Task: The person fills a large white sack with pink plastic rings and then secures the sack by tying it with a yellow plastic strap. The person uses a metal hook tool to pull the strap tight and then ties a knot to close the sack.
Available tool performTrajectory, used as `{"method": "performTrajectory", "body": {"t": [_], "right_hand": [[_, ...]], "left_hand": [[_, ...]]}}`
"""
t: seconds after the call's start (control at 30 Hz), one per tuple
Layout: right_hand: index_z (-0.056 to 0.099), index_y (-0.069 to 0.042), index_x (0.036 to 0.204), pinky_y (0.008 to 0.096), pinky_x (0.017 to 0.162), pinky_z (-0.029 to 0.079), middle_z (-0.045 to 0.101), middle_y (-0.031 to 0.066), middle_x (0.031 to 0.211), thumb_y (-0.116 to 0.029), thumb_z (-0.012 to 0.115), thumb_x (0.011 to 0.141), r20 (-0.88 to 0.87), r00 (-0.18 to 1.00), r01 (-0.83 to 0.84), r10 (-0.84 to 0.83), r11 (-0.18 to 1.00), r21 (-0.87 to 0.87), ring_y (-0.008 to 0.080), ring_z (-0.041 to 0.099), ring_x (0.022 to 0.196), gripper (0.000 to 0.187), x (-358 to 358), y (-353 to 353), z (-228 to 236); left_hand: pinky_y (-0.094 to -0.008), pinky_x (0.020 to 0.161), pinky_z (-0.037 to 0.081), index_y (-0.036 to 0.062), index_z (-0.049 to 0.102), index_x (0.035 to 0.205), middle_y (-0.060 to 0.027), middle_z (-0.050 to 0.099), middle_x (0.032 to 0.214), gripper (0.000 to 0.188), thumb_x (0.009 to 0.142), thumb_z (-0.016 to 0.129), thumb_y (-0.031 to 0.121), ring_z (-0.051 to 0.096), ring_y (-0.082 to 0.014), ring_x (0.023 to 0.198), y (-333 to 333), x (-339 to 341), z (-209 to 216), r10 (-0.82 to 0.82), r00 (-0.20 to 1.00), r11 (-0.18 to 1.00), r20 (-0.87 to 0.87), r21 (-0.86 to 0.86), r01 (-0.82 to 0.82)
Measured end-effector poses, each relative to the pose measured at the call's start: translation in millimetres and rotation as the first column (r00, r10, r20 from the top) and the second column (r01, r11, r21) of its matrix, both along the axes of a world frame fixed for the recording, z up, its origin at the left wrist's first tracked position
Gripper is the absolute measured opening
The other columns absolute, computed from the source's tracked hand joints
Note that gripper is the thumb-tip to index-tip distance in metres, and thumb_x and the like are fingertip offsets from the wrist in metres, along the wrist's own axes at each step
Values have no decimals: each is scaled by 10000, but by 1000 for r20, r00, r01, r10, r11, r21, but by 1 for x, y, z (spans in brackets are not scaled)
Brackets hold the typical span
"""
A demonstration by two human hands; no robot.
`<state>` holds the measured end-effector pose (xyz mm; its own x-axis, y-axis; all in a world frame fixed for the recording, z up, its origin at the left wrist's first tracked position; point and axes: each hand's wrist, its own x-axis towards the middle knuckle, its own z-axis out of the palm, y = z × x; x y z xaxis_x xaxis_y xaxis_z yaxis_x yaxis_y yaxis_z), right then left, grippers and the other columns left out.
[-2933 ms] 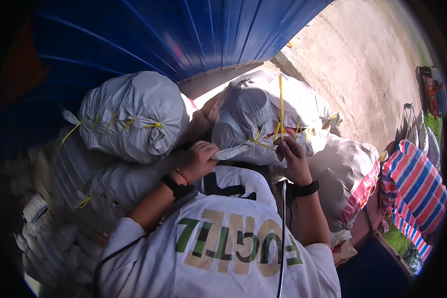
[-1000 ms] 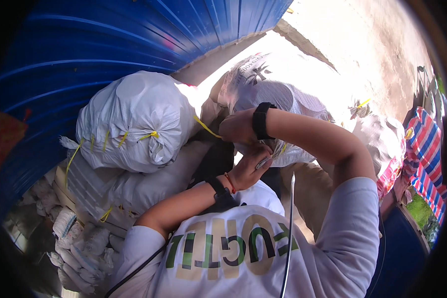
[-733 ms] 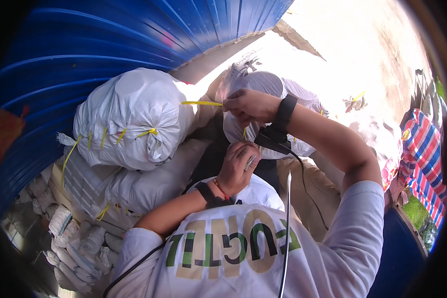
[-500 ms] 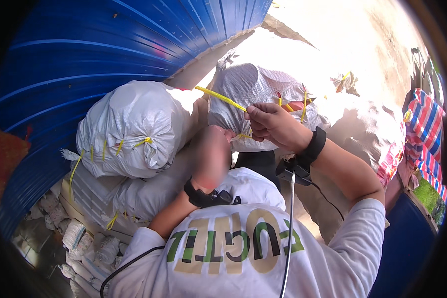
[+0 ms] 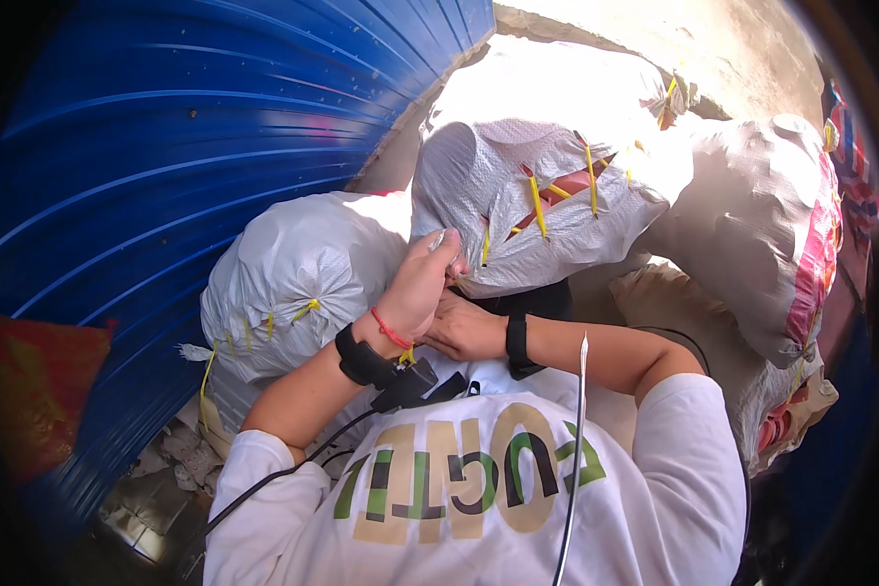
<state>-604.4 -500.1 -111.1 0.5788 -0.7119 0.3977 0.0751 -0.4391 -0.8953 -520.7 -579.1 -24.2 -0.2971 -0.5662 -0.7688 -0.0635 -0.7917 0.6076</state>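
A bulging white woven sack point(image 5: 459, 186) is in front of me, its slit laced with yellow strips point(image 5: 536, 203) over reddish contents. My left hand point(image 5: 415, 288) is closed on the gathered white corner at the sack's lower left. Just below it, my right hand point(image 5: 471, 330) has its fingers curled in against the left wrist; what they hold is hidden. A bit of yellow strip point(image 5: 406, 355) shows below the left wrist. A long pointed metal needle point(image 5: 577, 439) stands out in front of my shirt, touched by neither hand.
On the left, another white sack point(image 5: 293, 244) with yellow ties rests against a blue corrugated wall point(image 5: 186, 127). More full sacks point(image 5: 752, 225) are piled on the right. A red cloth-like piece point(image 5: 34, 391) hangs at far left. Dark cables run along my arms.
My right hand has come down and left from above the sack to beside my left hand, and the stretched yellow strip no longer shows there. The view has shifted, and my left hand has turned.
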Motion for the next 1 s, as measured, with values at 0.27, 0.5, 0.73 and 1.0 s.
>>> {"method": "performTrajectory", "body": {"t": [0.27, 0.5, 0.73, 1.0], "right_hand": [[514, -77, 799, 337, 618, 338, 477, 69, 656, -45, 595, 756, 17, 693, 721, -721, 693, 16, 234, 473, 604, 97, 90, -66, 10], [538, -49, 1017, 367, 809, 374, 552, 111, 919, -84, 551, 805, -17, 782, 621, -623, 781, -68, 250, 538, 879, 215, 84, -66, 5], [627, -2, 840, 403, 671, 494, 616, 147, 763, -109, 546, 766, -534, 684, -484, 497, 857, 177, 285, 619, 728, 153, -78, -7, 20], [593, 2, 882, 360, 670, 446, 591, 105, 784, -217, 503, 881, -570, 810, -187, 140, 982, -25, 269, 542, 759, 237, -58, -164, 112]], "left_hand": [[-348, 684, 376, -23, 488, 861, -139, 460, 694, 304, 952, 424, 260, 448, -245, 686, 24, -13, -6, -80, 759, 699, 647, -506, 505], [-394, 696, 374, -41, 447, 852, -204, 461, 771, 288, 938, 443, 234, 461, -353, 739, 8, -11, -9, -150, 804, 651, 575, -554, 518], [-396, 725, 379, -20, 454, 847, -172, 466, 786, 203, 918, 468, 170, 452, -338, 788, 13, 5, -23, -232, 884, 493, 406, -734, 466], [-403, 788, 375, 12, 475, 885, -166, 505, 866, 151, 888, 510, 159, 474, -346, 863, 37, 2, -34, -206, 902, 429, 380, -793, 433]]}}
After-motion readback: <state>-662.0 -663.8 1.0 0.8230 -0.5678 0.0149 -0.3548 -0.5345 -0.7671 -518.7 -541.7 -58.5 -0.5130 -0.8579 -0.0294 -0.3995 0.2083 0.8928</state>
